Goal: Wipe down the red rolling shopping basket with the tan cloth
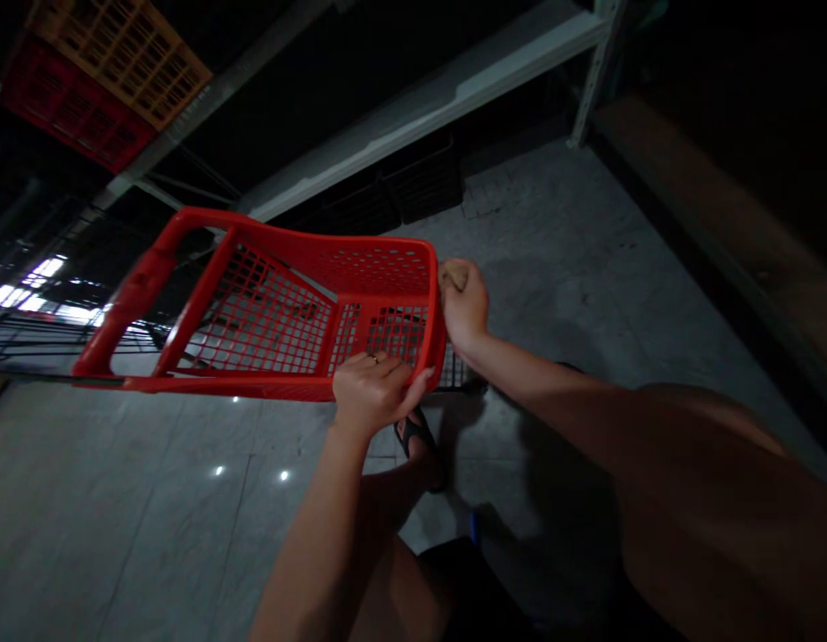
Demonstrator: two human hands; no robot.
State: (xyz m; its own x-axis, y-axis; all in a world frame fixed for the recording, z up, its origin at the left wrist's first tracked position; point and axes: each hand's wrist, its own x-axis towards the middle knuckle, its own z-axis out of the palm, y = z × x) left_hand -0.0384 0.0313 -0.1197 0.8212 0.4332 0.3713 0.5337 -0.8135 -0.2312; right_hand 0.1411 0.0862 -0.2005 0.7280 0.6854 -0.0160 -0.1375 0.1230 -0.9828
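A red plastic basket (266, 303) with mesh walls and a thick handle on its left end is held in the air over a grey tiled floor. My left hand (377, 392) is closed on the basket's near rim, a ring on one finger. My right hand (462, 303) grips the basket's right end at the corner, fingers curled round the rim. The basket is tilted, its open side turned toward me. My leg and a dark sandal (417, 437) show below it.
A white metal shelf rack (454, 85) runs across the back with dark crates (400, 192) under it. Orange and red crates (106, 71) sit at top left. A wooden ledge (721, 214) lies right. A black wire frame (32, 330) stands left.
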